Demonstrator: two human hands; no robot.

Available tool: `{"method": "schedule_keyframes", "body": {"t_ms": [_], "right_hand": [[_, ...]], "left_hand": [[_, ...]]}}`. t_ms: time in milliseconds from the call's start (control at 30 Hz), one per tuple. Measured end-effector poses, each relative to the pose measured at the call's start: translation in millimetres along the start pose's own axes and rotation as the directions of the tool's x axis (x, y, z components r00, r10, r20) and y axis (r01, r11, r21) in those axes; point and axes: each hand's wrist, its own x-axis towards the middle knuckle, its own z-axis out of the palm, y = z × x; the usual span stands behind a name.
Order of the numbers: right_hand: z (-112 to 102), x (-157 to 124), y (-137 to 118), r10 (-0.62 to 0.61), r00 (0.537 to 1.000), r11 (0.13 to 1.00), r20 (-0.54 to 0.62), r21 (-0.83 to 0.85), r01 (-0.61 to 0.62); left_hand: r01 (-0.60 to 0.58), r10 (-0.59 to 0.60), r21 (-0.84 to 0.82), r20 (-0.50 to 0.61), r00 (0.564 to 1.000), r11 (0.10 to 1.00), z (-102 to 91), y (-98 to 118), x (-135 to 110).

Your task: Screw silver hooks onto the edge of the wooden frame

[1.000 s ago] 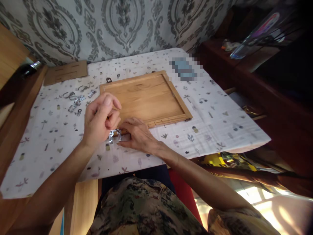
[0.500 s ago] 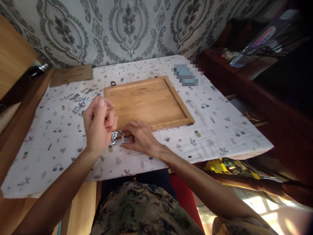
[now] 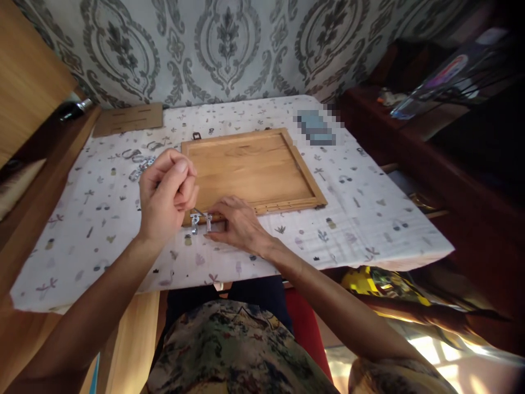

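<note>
My left hand [image 3: 166, 194] is closed in a fist above the near left corner of a wooden framed panel [image 3: 250, 169]. From under it a thin metal shaft, like a screwdriver's [image 3: 199, 212], slants down to a small shiny metal latch [image 3: 209, 223] at the panel's near edge; the handle is hidden in the fist. My right hand [image 3: 240, 224] pinches this latch, thumb below and fingers on the frame. Just left of it, another metal latch piece [image 3: 194, 223] sits at the same edge.
Several loose metal latches and rings [image 3: 141, 164] lie left of the panel on the patterned cloth [image 3: 115, 241]. A cardboard piece [image 3: 129, 119] lies at the back left, a blurred-out bluish item [image 3: 315, 128] at the back right. A plastic bottle [image 3: 430, 82] leans at far right.
The view has shifted slightly, so the table sits a little differently in it. My left fist has turned a little over the shaft; my right hand stays on the latch.
</note>
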Motion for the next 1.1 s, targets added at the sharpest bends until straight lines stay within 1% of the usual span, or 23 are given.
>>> {"method": "schedule_keyframes", "body": {"t_ms": [100,200,400,633,767,933,1100], "right_hand": [[0.0,0.0,0.1,0.004,1.000,1.000,0.007,-0.006,-0.004],[0.3,0.1,0.8,0.002,1.000,1.000,0.011,-0.003,-0.002],[-0.6,-0.1,0.4,0.004,1.000,1.000,0.020,-0.003,-0.004],[-0.9,-0.3,0.2,0.014,1.000,1.000,0.027,-0.003,-0.014],[0.3,-0.9,1.1,-0.003,1.000,1.000,0.000,-0.005,0.003],[0.8,-0.6,0.7,-0.008,1.000,1.000,-0.012,-0.011,0.008],[-0.3,-0.5,-0.7,0.003,1.000,1.000,-0.009,-0.010,-0.004]], "left_hand": [[-0.016,0.016,0.000,-0.014,1.000,1.000,-0.5,-2.3,1.1],[-0.001,0.000,-0.018,-0.032,1.000,1.000,-0.5,-6.2,2.6],[0.006,-0.006,-0.027,0.005,1.000,1.000,-0.6,-9.9,3.4],[0.029,-0.029,-0.038,0.004,1.000,0.999,-1.3,-9.7,2.9],[0.041,-0.040,-0.016,0.090,0.995,0.999,2.1,-9.0,4.4],[0.056,-0.047,-0.038,0.206,0.977,0.998,3.2,-11.2,12.1],[0.123,-0.104,-0.045,0.299,0.949,0.991,0.5,-11.6,21.2]]}}
